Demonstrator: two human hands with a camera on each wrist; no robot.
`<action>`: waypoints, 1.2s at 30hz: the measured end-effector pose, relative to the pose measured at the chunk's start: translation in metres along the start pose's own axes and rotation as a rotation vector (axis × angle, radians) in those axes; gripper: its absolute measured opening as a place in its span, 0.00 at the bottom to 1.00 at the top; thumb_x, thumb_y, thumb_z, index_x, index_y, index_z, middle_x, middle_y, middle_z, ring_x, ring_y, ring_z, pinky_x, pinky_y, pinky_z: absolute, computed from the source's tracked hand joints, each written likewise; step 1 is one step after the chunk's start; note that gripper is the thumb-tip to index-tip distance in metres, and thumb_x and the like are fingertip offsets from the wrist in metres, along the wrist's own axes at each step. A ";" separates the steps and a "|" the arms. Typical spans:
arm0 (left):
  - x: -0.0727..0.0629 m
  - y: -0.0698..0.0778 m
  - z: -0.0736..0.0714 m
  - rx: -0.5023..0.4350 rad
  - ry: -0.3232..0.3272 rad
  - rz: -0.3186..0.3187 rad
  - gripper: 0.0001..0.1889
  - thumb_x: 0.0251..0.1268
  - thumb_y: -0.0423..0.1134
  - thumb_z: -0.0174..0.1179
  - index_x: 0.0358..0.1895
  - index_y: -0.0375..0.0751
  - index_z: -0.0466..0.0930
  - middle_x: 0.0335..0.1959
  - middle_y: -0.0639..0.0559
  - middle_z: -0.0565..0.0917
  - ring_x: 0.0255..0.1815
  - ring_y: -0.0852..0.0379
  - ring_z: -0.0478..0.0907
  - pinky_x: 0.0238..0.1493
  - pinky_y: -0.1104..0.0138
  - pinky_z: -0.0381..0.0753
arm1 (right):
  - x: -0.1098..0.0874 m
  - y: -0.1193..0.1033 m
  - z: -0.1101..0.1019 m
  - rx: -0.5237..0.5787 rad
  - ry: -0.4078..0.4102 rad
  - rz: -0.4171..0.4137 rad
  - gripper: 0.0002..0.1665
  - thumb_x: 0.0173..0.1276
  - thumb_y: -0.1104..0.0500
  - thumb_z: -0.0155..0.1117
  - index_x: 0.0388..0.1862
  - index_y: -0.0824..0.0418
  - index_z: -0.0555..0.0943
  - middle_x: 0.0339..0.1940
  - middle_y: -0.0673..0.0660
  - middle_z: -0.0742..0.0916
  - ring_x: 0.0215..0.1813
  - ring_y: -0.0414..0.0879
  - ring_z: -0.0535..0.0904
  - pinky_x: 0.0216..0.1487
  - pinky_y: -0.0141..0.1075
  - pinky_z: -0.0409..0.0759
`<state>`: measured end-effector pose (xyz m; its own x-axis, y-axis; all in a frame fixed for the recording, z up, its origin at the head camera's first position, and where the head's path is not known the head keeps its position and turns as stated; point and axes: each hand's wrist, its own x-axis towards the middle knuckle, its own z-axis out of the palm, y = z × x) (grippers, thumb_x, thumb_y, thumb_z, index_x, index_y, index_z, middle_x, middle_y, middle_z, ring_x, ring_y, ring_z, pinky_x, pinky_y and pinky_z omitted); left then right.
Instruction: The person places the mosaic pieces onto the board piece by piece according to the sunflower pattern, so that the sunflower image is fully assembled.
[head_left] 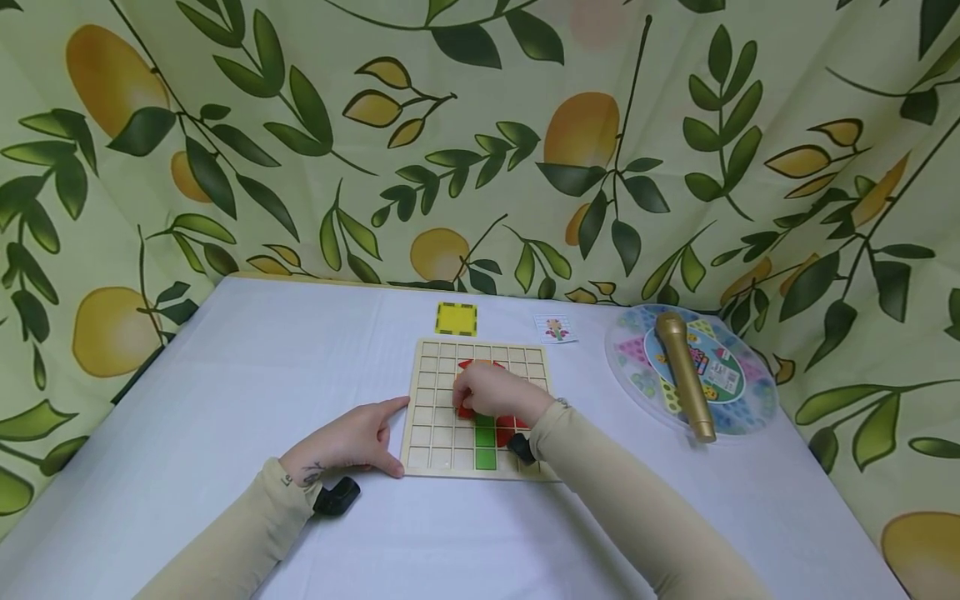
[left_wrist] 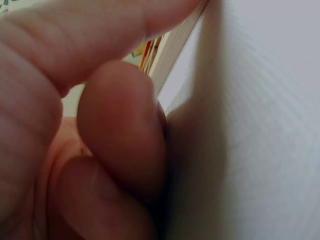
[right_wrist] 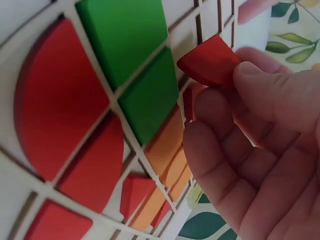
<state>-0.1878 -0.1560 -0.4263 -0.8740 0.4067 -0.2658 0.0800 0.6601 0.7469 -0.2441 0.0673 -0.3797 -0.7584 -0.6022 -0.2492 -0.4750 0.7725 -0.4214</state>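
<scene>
My right hand (head_left: 501, 392) is over the wooden grid board (head_left: 409, 425), pinching a red quarter-circle block (right_wrist: 207, 62) between thumb and fingertips. The block is tilted, close over the grid cells. Beneath the hand, green square blocks (head_left: 486, 458) form a column, with curved red blocks (right_wrist: 65, 100) in cells beside it. Orange pieces (right_wrist: 167, 142) and more red ones lie toward the board's far side. At the board's left edge my left hand (head_left: 345, 437) touches the frame with extended index finger and thumb; its other fingers (left_wrist: 120, 120) are bent against the white cloth.
Behind the board lie a yellow square frame (head_left: 456, 319) and a small picture card (head_left: 555, 328). On the right, a gold toy microphone (head_left: 686, 375) rests across a round, clear, patterned case (head_left: 622, 358). A fruit-and-leaf print curtain (head_left: 480, 192) stands behind the table.
</scene>
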 end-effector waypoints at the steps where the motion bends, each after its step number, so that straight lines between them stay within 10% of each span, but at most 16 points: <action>1: 0.000 0.000 0.000 0.000 0.001 0.002 0.56 0.29 0.39 0.78 0.70 0.38 0.57 0.15 0.52 0.72 0.14 0.59 0.65 0.16 0.69 0.63 | 0.000 -0.001 0.001 -0.014 -0.003 -0.007 0.11 0.60 0.71 0.59 0.29 0.57 0.83 0.29 0.48 0.83 0.35 0.42 0.73 0.43 0.33 0.74; 36: -0.001 -0.001 -0.001 -0.004 -0.016 0.029 0.55 0.31 0.38 0.77 0.70 0.37 0.56 0.14 0.53 0.72 0.13 0.60 0.65 0.16 0.70 0.63 | -0.004 -0.013 0.025 -0.195 0.131 -0.012 0.12 0.60 0.68 0.60 0.21 0.55 0.78 0.19 0.47 0.77 0.26 0.43 0.71 0.30 0.29 0.71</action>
<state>-0.1875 -0.1575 -0.4257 -0.8633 0.4362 -0.2538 0.1035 0.6452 0.7570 -0.2237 0.0546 -0.3952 -0.7973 -0.5905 -0.1247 -0.5522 0.7972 -0.2440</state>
